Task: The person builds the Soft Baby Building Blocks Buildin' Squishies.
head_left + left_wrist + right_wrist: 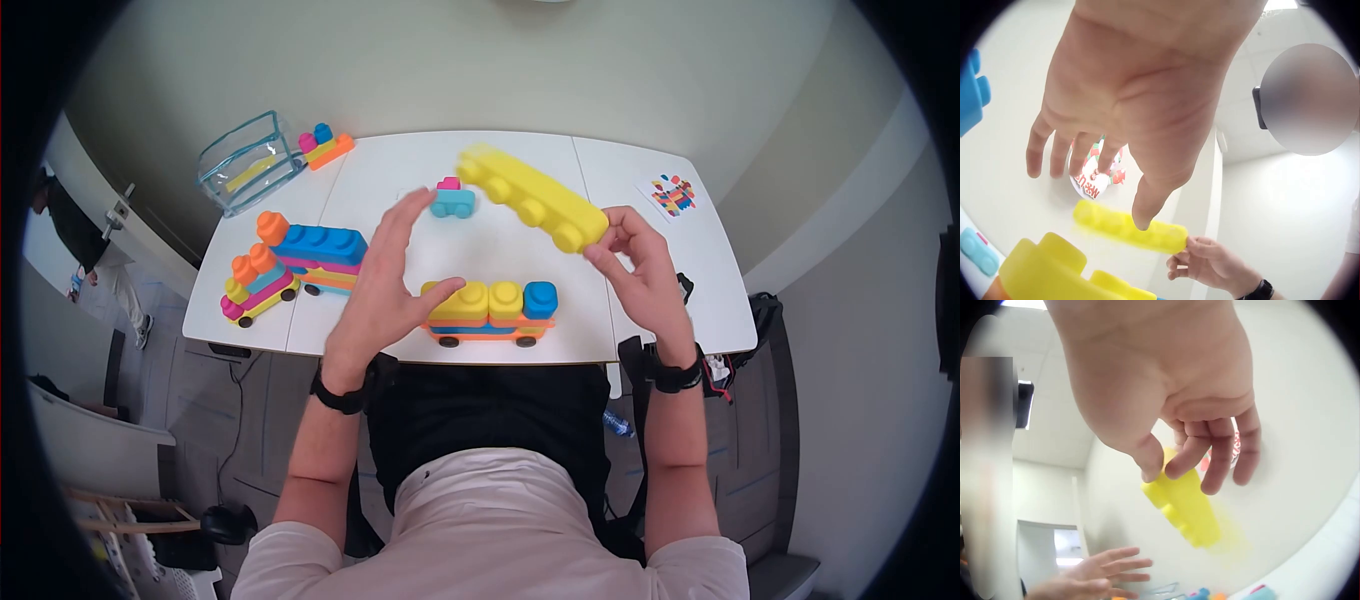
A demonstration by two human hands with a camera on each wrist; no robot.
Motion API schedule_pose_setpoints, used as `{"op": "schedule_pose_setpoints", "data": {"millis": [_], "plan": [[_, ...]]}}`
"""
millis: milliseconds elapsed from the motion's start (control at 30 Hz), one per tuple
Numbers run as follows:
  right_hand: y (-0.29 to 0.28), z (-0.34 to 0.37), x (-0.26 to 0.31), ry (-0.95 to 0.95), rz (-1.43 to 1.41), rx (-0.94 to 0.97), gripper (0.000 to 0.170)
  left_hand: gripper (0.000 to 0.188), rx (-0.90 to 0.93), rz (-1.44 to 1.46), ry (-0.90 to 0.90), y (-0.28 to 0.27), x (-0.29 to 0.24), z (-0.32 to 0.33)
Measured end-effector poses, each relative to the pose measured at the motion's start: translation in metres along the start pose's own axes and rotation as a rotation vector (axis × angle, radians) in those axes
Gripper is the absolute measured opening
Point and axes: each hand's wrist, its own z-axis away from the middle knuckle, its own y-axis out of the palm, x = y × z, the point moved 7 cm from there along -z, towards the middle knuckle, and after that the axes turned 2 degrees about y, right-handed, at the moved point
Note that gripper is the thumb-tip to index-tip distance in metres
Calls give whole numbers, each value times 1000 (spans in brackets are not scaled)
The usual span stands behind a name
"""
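My right hand [648, 275] pinches one end of a long yellow toy block [540, 203] between thumb and fingers. The block is tilted in the air above the table, its row of round studs showing, its far end blurred. In the right wrist view the thumb and index finger grip the yellow block [1185, 509] while the other fingers hang loose. With fingers spread and nothing in it, my left hand [380, 285] hovers at the left end of a wheeled block car [488, 328] topped with yellow and blue blocks. The left thumb overlaps that car in the head view.
Two more block vehicles, one with a blue block [320, 245] and one with a magenta layer [268, 298], stand at left. Farther back are a teal block piece [453, 204], a clear zip bag [232, 180], an orange block piece [332, 152] and a picture card [672, 196].
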Motion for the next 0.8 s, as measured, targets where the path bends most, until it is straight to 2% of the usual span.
{"op": "schedule_pose_setpoints", "data": {"millis": [33,100,167,233,333,400,467,533,600,633,667,733,767,800], "plan": [[1,3,6,-1,-1,1,27,80,-1,-1,-1,0,-2,-1],[16,9,9,161,-496,184,28,88,-141,84,1,-10,-4,-2],[16,9,8,141,-504,258,25,90,-180,103,46,-18,-1,0],[23,12,5,161,-616,414,21,91,-220,122,91,-25,-3,2],[25,12,4,181,-674,483,21,92,-226,93,119,-33,-11,1],[32,16,3,199,-627,463,22,90,-3,-68,141,-20,-14,-3],[37,18,2,215,-579,443,24,85,-5,-43,118,-13,-14,-3],[41,19,10,179,-743,500,25,80,-8,-18,96,-10,-6,-2],[41,17,10,152,-847,525,26,65,46,57,114,-8,1,-1],[40,17,12,124,-951,546,28,65,47,57,113,-10,0,0],[41,18,17,125,-952,546,28,61,54,74,85,-13,-5,-1],[30,14,16,189,-617,255,36,57,61,89,57,-16,-8,-1],[34,13,18,189,-617,256,36,57,93,41,38,-16,-7,0],[28,9,23,90,-496,151,41,57,124,-7,18,-15,-4,1]]}}
